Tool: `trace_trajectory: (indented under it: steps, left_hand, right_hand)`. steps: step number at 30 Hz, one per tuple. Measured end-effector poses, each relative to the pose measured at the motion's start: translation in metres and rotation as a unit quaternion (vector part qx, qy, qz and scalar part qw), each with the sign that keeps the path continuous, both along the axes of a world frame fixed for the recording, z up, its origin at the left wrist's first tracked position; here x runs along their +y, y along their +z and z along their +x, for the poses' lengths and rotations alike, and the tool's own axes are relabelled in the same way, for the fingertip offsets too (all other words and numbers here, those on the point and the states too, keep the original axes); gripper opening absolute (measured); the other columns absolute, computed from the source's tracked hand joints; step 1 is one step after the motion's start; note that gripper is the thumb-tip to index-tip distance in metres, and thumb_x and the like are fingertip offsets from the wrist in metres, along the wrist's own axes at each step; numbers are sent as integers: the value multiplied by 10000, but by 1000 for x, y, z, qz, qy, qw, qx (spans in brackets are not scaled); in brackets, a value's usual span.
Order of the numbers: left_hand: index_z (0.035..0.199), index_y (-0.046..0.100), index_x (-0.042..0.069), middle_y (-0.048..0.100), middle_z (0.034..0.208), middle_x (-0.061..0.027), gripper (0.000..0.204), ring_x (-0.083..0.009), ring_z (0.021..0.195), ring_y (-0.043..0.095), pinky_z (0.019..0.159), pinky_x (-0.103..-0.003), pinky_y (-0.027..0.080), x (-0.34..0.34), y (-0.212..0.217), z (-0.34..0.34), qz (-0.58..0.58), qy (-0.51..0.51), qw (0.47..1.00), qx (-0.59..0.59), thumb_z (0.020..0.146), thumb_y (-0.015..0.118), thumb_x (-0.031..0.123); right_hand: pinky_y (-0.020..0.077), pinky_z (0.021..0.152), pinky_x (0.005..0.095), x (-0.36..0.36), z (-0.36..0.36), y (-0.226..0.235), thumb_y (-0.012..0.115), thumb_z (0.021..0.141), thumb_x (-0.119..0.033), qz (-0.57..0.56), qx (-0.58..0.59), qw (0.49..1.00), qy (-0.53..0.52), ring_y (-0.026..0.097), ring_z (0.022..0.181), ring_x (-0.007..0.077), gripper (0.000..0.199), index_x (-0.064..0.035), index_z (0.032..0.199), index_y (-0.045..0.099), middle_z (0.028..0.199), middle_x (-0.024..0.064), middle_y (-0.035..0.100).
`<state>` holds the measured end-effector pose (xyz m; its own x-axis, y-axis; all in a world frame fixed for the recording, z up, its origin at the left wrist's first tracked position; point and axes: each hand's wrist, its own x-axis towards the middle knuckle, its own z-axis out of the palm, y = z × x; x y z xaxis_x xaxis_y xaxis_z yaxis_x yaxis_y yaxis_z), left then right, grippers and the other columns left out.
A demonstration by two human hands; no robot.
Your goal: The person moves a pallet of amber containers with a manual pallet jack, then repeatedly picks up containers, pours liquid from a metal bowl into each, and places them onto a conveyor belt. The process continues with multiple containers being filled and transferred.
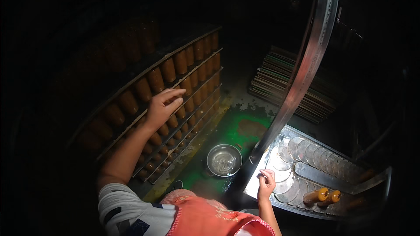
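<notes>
My left hand [162, 107] reaches out in front of the racks, fingers stretched forward and the thumb a little apart, with nothing visible in it. Behind and below it stand rows of brown cylindrical jars [155, 80] on stacked shelves. My right hand [266, 185] is closed, its fingers curled together over the near left edge of a lit metal machine bed [256, 183]. Whatever those fingers hold, if anything, is too small to make out. Round metal plates [284, 182] overlap in a curved line along the bed. Two orange-brown cylinders [316, 196] lie tilted at its near right part.
A metal basin [224, 160] with a shiny inside sits on the worn green floor [251, 124]. An upright metal post [302, 78] rises beside the machine. Stacked flat boards or trays [280, 78] lie beyond it. Deep shadow hides the surroundings.
</notes>
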<state>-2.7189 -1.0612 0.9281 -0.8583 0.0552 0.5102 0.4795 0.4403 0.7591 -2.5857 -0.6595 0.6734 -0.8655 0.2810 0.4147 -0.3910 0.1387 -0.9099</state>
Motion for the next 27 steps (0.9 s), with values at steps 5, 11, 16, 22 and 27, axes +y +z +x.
trace_trajectory:
  steps: [5, 11, 16, 22, 27]
  left_hand:
    - [1385, 585, 160, 570, 1341, -115, 455, -239, 1200, 562, 1016, -390, 480, -245, 99, -79, -256, 319, 905, 116, 946, 678, 233]
    - [1410, 564, 277, 383, 1509, -186, 554, -379, 1414, 346, 1094, -473, 425, -334, 133, -153, -345, 406, 846, 6, 913, 664, 499]
    - [1394, 575, 291, 403, 1458, -233, 577, -371, 1325, 467, 1052, -468, 455, -343, 126, -148, -271, 309, 910, -61, 869, 719, 482]
    - [1367, 593, 300, 518, 1332, -255, 548, -398, 1260, 521, 1012, -454, 470, -347, 127, -124, -281, 301, 911, -4, 852, 747, 402]
    - [1330, 624, 274, 504, 1350, -216, 512, -393, 1261, 517, 1040, -429, 457, -340, 122, -106, -269, 259, 925, 71, 841, 764, 335]
  right_hand:
    - [532, 832, 269, -181, -155, 148, 648, 836, 81, 106, 109, 970, 189, 613, 1009, 184, 344, -37, 1153, 710, 1215, 118, 569]
    - [447, 1048, 434, -432, -334, 321, 726, 846, -159, 260, 201, 910, 253, 441, 1328, 346, 575, -249, 1394, 580, 1463, 162, 429]
    - [391, 1109, 488, -578, -424, 361, 752, 827, -332, 381, 235, 859, 248, 394, 1335, 423, 587, -301, 1387, 579, 1460, 194, 424]
    - [399, 1093, 494, -611, -417, 367, 766, 801, -319, 394, 156, 862, 278, 399, 1333, 425, 552, -312, 1333, 620, 1391, 210, 462]
    - [399, 1078, 472, -553, -373, 344, 765, 793, -253, 279, 278, 900, 188, 432, 1302, 389, 484, -248, 1266, 665, 1353, 197, 488]
